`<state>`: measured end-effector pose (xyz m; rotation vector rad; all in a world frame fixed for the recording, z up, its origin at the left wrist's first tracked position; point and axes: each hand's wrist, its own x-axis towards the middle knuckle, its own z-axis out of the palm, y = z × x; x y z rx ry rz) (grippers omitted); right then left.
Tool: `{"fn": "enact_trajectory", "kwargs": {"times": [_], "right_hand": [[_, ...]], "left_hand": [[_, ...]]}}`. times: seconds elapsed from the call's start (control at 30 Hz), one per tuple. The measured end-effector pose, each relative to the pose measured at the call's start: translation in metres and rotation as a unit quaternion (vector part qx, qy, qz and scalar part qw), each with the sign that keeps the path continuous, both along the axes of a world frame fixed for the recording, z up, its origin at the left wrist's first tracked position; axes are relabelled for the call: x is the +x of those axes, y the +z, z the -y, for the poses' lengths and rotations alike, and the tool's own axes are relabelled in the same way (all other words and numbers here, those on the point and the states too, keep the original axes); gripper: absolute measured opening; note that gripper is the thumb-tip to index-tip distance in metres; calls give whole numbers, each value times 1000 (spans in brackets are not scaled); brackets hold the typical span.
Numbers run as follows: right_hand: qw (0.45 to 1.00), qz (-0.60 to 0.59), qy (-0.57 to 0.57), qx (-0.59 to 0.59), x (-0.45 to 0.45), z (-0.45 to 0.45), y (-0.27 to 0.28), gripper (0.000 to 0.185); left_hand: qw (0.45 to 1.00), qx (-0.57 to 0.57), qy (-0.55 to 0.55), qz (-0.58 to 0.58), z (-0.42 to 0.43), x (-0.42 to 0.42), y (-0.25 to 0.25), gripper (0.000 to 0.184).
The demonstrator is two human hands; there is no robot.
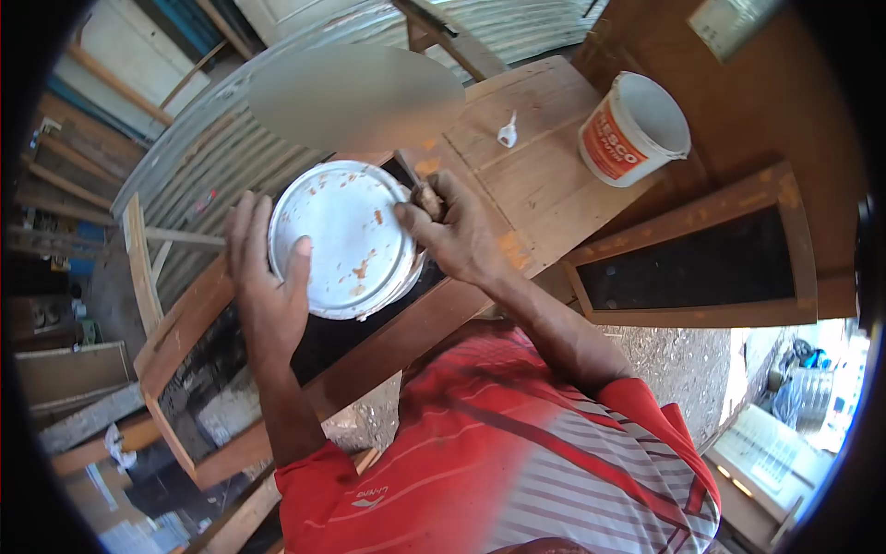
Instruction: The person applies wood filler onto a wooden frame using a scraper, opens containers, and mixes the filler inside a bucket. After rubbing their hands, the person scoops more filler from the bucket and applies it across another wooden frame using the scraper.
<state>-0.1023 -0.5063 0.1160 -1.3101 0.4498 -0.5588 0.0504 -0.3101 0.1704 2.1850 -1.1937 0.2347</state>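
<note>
My left hand (270,277) grips the left side of a white lidded bucket (346,226), its thumb over the lid and its fingers along the outer side. Brown smears mark the lid. At the bucket's right rim, my right hand (454,226) is closed round the wooden handle of a putty knife (426,198). The narrow blade points up and away beside the rim; its tip is hard to make out. Under the bucket lies a wooden-framed panel (397,332) with a dark inset.
An open white bucket with a red label (611,152) stands on the wooden tabletop (544,111), near a small white tube-like item (508,131). To the right leans another framed dark panel (692,263). Corrugated metal sheeting (212,138) runs behind. A blurred oval hides part of the far side.
</note>
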Motion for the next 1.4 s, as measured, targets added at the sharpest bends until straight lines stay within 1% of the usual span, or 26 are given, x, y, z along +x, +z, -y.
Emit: {"fn": "enact_trajectory", "kwargs": {"times": [0.07,0.17,0.2,0.3,0.33,0.4,0.43,0.47,0.53,0.57,0.6,0.7,0.73,0.8,0.83,0.87,0.9,0.93,0.97,1.0,1.03,1.07,1.2,1.3,1.33,1.4], "right_hand": [[1000,-29,-7,-5,-1,-1,0,28],[1000,-25,-18,-4,0,-4,-3,29],[1000,-23,-22,1,-1,-5,-5,31],[988,-43,-70,-130,-5,-4,-13,30],[986,-62,-82,-128,-14,-1,-16,29],[978,-29,-173,-112,-26,9,-35,28],[966,-67,-210,-135,-38,24,-57,27],[950,-108,-249,-158,-55,40,-77,26],[904,-230,-292,-211,-86,75,-104,27],[879,-297,-285,-239,-101,90,-109,26],[861,-307,-288,-286,-113,105,-117,26],[817,-337,-262,-388,-142,137,-136,25],[804,-343,-251,-415,-144,144,-139,25],[807,-336,-242,-421,-144,150,-145,25],[804,-335,-241,-428,-146,154,-144,25],[805,-340,-233,-426,-147,156,-149,25],[806,-327,-225,-439,-153,160,-174,27],[804,-312,-220,-456,-159,167,-189,28],[808,-298,-240,-448,-158,162,-173,29],[809,-294,-248,-444,-161,162,-175,31],[815,-279,-214,-460,-167,165,-178,34],[810,-272,-210,-475,-167,165,-171,36],[833,-245,-185,-461,-173,168,-161,38],[837,-240,-160,-465,-177,176,-155,39],[837,-248,-155,-463,-178,176,-154,40],[832,-257,-140,-471,-178,177,-153,42]], "left_hand": [[999,-34,-22,34,7,-5,25,57],[992,-26,-4,124,23,0,14,58],[992,16,18,121,30,-1,-8,56],[989,-117,43,-84,26,9,-24,54],[992,-113,20,-60,23,9,-24,52],[944,-277,3,-180,20,12,-42,52],[904,-354,-4,-239,17,12,-50,53],[900,-341,38,-268,11,13,-53,57],[861,-361,71,-352,0,13,-77,64],[838,-372,85,-391,-2,11,-87,68],[839,-372,65,-391,-5,4,-92,67],[902,-297,75,-305,-9,-10,-72,66],[939,-284,94,-172,-11,-16,-63,66],[967,-222,95,78,-5,-38,-30,67],[976,-177,17,124,-3,-51,-15,64],[988,-50,-43,142,0,-67,1,64],[979,73,-101,160,8,-82,13,64],[972,147,-95,155,26,-97,19,67],[961,217,-88,150,45,-109,22,70],[954,268,-62,115,58,-117,21,74],[950,298,-36,88,66,-122,23,76],[950,293,-36,104,68,-119,13,74],[948,273,-14,162,68,-110,-10,65],[971,206,-30,118,66,-110,0,54],[977,166,-13,135,71,-113,5,40],[997,74,29,21,65,-114,4,36]]}}
